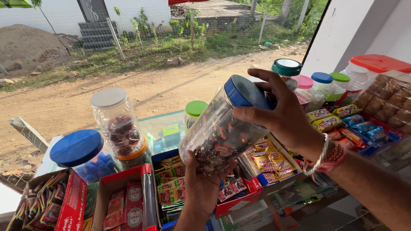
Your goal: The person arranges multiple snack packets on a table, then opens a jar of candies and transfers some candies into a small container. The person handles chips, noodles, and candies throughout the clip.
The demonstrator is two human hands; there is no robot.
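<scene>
A clear plastic jar (218,132) of small wrapped candies is held tilted above the counter, its blue lid (245,91) pointing up and right. My left hand (204,182) cups the jar's base from below. My right hand (282,113) wraps around the blue lid, thumb along its lower side. A bracelet and red threads circle my right wrist.
On the glass counter (160,124) stand a grey-lidded jar (117,124), a blue-lidded jar (81,156), a green-lidded jar (195,112), and several more jars at the right (319,87). Open boxes of sweets (128,201) and snack packets (342,124) fill the front. A dirt road lies beyond.
</scene>
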